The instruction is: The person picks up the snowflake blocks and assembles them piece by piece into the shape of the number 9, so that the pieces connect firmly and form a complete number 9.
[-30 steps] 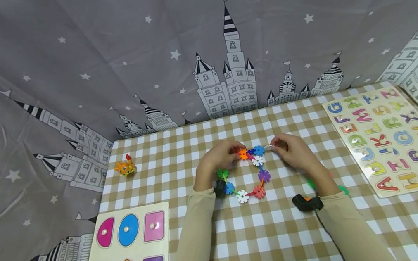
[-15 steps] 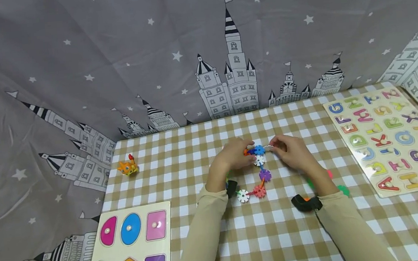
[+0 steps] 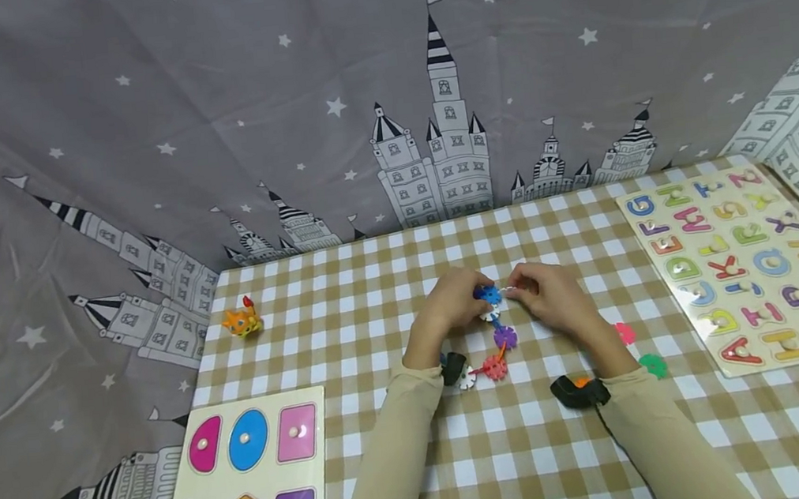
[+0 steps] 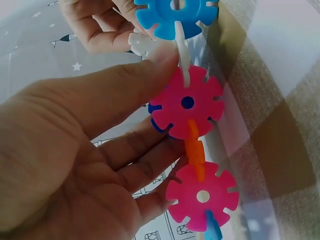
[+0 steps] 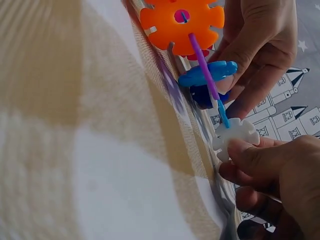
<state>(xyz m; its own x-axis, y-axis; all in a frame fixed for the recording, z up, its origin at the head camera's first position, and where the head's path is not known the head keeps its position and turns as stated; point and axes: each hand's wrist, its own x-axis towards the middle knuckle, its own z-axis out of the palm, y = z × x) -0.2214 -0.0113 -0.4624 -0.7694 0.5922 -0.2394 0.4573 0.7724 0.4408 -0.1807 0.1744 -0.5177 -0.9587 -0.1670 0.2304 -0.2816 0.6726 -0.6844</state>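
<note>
A chain of linked, notched snowflake discs curves across the checked cloth between the hands; its purple disc [image 3: 505, 338] and red disc [image 3: 495, 367] show in the head view. My left hand [image 3: 452, 302] pinches the chain at its far end, beside a blue disc [image 3: 491, 295]. In the left wrist view its thumb lies over a white disc's edge, next to a pink disc [image 4: 202, 95], with a dark blue one behind. My right hand [image 3: 552, 295] pinches a white disc [image 5: 237, 132] between thumb and fingers, close to the blue discs. The left forearm hides part of the chain.
Loose pink [image 3: 624, 333] and green [image 3: 653, 366] discs lie beside the right wrist. A letter puzzle board [image 3: 711, 345] is at the right and a shape puzzle board [image 3: 258, 476] at the lower left. An orange toy figure [image 3: 242, 320] stands at the back left, before a castle-print curtain [image 3: 324, 42].
My left hand has moved right along the chain, from the orange disc to the blue one, covering the orange disc. My right hand has shifted slightly left with the white disc.
</note>
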